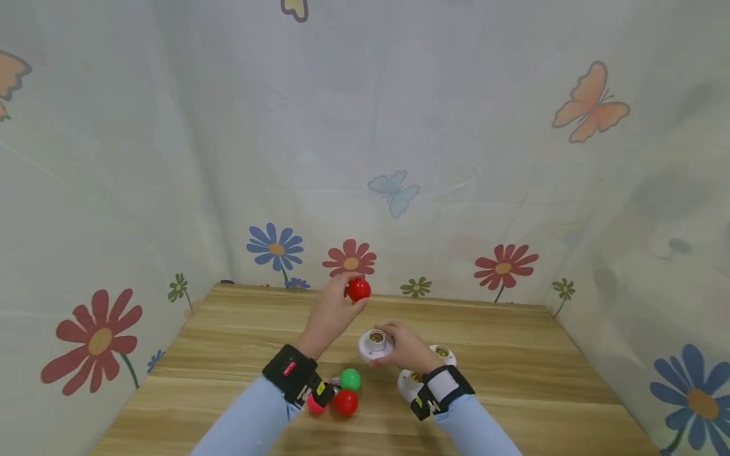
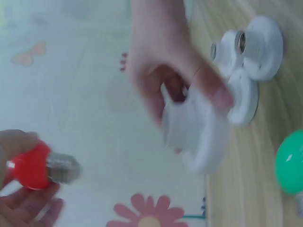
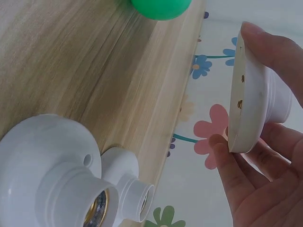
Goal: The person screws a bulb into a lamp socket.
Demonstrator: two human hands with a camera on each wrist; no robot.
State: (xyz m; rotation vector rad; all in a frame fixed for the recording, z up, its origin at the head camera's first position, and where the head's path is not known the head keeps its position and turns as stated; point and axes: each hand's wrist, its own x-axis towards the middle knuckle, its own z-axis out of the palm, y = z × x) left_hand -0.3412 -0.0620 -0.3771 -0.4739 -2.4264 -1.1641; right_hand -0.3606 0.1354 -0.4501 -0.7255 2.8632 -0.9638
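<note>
My left hand [image 1: 335,310] grips a red light bulb [image 1: 359,289] by its round glass, held up near the table's far edge. In the left wrist view the bulb's silver screw base [image 2: 63,168] points toward the other hand. My right hand [image 1: 406,348] holds a round white lamp socket [image 1: 367,349] by its base, fingers and thumb around the rim. Its opening faces up, lower and to the right of the bulb. The right wrist view shows the flat underside edge of this socket [image 3: 251,94], tipped on its side there, raised off the table.
A green bulb [image 1: 350,380], a red bulb [image 1: 345,403] and a pinkish-red bulb [image 1: 316,405] lie together beside the left wrist. More white sockets [image 2: 265,47] stand on the wooden table [image 1: 256,329] under the right forearm. A flowered cloth [image 1: 456,221] hangs behind.
</note>
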